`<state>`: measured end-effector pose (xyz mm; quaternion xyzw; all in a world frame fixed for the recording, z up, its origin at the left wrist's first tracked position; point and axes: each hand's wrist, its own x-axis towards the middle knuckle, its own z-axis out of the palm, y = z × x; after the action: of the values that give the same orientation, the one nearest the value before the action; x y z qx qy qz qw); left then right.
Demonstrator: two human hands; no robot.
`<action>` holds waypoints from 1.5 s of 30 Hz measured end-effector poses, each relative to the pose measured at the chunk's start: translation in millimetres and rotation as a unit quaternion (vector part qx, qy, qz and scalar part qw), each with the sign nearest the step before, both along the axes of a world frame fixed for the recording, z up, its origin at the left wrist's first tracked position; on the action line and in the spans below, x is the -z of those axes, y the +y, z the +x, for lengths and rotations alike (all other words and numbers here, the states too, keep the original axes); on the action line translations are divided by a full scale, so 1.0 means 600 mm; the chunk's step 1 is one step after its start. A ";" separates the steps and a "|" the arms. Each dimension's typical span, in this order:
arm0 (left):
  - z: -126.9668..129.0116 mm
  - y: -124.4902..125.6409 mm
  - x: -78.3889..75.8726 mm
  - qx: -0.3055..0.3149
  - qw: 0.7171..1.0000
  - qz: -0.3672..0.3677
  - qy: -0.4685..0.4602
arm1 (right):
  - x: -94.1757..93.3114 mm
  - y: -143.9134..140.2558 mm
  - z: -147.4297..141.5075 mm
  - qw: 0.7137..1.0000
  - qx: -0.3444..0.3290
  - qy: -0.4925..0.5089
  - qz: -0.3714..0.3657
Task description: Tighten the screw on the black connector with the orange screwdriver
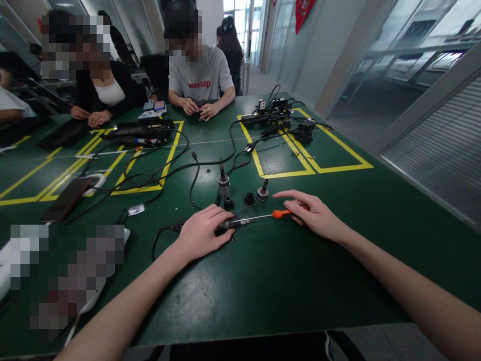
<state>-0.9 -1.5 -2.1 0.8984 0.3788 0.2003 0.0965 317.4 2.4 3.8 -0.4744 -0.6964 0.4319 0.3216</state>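
Observation:
My right hand (311,214) holds a screwdriver with an orange handle (280,213) between thumb and fingers, the index finger stretched forward. Its thin shaft points left to the metal end of a black corded tool (224,225). My left hand (205,228) is closed over that tool from above and keeps it low at the table. Whether the screwdriver tip touches the metal end, I cannot tell. Just beyond stand a metal cylinder with a dark stem (223,184), a round metal piece with a stem (263,191) and two small black collars, one being the right collar (249,199).
The green table (263,291) has yellow tape outlines (341,169). Black cables (203,163) run across it to a pile of corded tools (270,118). A phone (69,198) lies at left. Across the table, a person in a grey shirt (203,70) handles a dark object.

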 end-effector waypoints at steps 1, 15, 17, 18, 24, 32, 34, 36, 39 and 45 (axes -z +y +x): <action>0.000 0.000 0.000 -0.001 1.000 0.000 0.000 | 0.000 0.000 0.000 1.000 0.003 0.006 0.013; -0.001 0.003 0.006 -0.001 1.000 0.003 0.002 | 0.001 0.003 0.000 0.999 0.000 -0.014 0.040; -0.001 0.003 0.007 -0.002 1.000 0.003 0.004 | -0.001 0.003 -0.001 0.998 -0.002 0.005 0.055; -0.001 0.003 0.007 -0.003 1.000 0.003 0.005 | -0.002 0.003 -0.001 0.998 -0.004 0.007 0.058; 0.000 0.003 0.007 -0.004 1.000 0.008 0.000 | -0.003 0.005 -0.003 0.999 -0.013 -0.041 -0.001; 0.000 0.002 0.006 -0.004 1.000 0.006 -0.001 | 0.000 0.008 0.000 0.999 -0.016 -0.024 0.030; 0.000 0.002 0.005 -0.004 1.000 0.006 -0.001 | 0.001 0.008 0.000 0.999 -0.028 -0.036 0.001; 0.000 0.002 0.005 -0.003 1.000 0.008 -0.002 | 0.001 0.008 -0.001 0.999 -0.024 -0.033 -0.018; 0.001 0.002 0.005 -0.002 1.000 0.011 -0.005 | -0.002 0.007 -0.003 1.000 -0.009 -0.019 0.013; 0.002 0.002 0.007 -0.002 1.000 0.013 -0.006 | -0.004 0.003 -0.004 0.999 -0.030 -0.034 -0.006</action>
<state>0.3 -0.5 -6.4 0.8976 0.3777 0.2105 0.0864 315.2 4.4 6.5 -0.4693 -0.7183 0.4296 0.2815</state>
